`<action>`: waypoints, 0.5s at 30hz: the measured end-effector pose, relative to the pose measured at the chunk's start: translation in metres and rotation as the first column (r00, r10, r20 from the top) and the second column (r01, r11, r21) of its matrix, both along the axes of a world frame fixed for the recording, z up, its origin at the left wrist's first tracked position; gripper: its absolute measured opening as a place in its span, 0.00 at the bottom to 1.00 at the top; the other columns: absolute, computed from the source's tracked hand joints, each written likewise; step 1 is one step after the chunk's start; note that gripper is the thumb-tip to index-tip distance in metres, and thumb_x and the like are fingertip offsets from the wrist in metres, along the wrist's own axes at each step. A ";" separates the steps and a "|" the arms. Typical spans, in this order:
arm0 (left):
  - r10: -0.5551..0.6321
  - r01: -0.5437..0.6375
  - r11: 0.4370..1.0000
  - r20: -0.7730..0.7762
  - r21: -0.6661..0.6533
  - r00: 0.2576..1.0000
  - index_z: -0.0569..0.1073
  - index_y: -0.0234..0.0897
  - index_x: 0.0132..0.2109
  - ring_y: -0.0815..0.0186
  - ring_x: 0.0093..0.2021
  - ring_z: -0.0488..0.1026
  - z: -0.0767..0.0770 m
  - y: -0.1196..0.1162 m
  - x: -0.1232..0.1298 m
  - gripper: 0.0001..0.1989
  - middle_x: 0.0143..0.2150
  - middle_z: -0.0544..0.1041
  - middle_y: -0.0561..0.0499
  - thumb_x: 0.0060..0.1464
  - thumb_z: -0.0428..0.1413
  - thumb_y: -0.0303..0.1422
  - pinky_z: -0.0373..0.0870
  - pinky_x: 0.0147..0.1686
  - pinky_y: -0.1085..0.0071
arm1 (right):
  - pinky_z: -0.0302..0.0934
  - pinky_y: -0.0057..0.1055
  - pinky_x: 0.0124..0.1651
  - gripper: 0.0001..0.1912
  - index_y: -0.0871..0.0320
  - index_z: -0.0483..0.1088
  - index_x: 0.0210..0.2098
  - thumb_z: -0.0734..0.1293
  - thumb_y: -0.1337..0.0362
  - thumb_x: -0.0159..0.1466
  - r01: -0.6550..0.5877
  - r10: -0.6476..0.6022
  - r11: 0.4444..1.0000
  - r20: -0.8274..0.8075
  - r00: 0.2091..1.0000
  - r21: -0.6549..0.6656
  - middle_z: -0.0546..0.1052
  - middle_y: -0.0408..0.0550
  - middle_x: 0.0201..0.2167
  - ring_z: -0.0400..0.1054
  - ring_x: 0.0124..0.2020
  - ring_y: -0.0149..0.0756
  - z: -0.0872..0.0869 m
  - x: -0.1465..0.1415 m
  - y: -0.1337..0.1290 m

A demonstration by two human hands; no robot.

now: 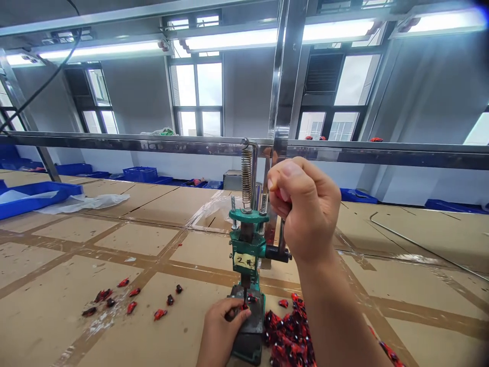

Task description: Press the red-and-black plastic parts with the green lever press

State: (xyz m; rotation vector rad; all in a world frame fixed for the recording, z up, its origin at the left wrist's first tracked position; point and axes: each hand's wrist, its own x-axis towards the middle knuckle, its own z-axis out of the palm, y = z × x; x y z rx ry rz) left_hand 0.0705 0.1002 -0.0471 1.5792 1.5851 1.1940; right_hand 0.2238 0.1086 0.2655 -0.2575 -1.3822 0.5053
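Observation:
A green hand press (247, 244) with a spring on top and a label reading "2#" stands at the centre. Under its thin punch, my left hand (225, 326) pinches a small red and black piece (244, 307) on the dark base. My right hand (305, 204) is raised beside the press, fingers curled closed at the upper end of its lever; what they hold is mostly hidden behind the hand. A heap of red and black pieces (288, 334) lies just right of the base.
Several loose red and black pieces (132, 307) are scattered left of the press on the cardboard-covered table (137, 239). A metal post (282, 76) and crossbar (114, 141) stand behind. A blue tray (69, 189) is at the far left, a thin rod (416, 244) at the right.

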 end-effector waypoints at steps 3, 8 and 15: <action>-0.031 0.030 0.999 0.016 0.030 0.999 0.83 0.41 0.38 0.62 0.34 0.74 0.000 0.001 0.001 0.11 0.37 0.82 0.50 0.50 0.64 0.41 0.71 0.38 0.69 | 0.44 0.28 0.23 0.17 0.59 0.65 0.25 0.63 0.58 0.69 -0.001 0.001 1.000 -0.008 1.000 0.004 0.58 0.41 0.23 0.48 0.21 0.24 0.000 0.000 0.000; -0.030 0.029 0.998 0.015 0.055 0.999 0.83 0.40 0.39 0.62 0.35 0.75 0.002 -0.002 0.003 0.11 0.38 0.82 0.48 0.52 0.63 0.41 0.73 0.40 0.69 | 0.44 0.28 0.23 0.17 0.60 0.67 0.26 0.64 0.59 0.69 -0.024 0.024 1.000 -0.019 1.000 0.014 0.58 0.41 0.23 0.48 0.21 0.23 -0.001 0.000 0.000; -0.062 0.059 0.996 0.058 0.064 0.996 0.84 0.41 0.42 0.62 0.36 0.76 -0.001 -0.004 0.003 0.14 0.42 0.82 0.47 0.55 0.62 0.44 0.75 0.41 0.70 | 0.43 0.28 0.22 0.17 0.59 0.67 0.26 0.64 0.58 0.69 -0.030 0.030 1.000 -0.015 0.999 -0.010 0.59 0.41 0.23 0.48 0.21 0.24 -0.001 0.001 0.000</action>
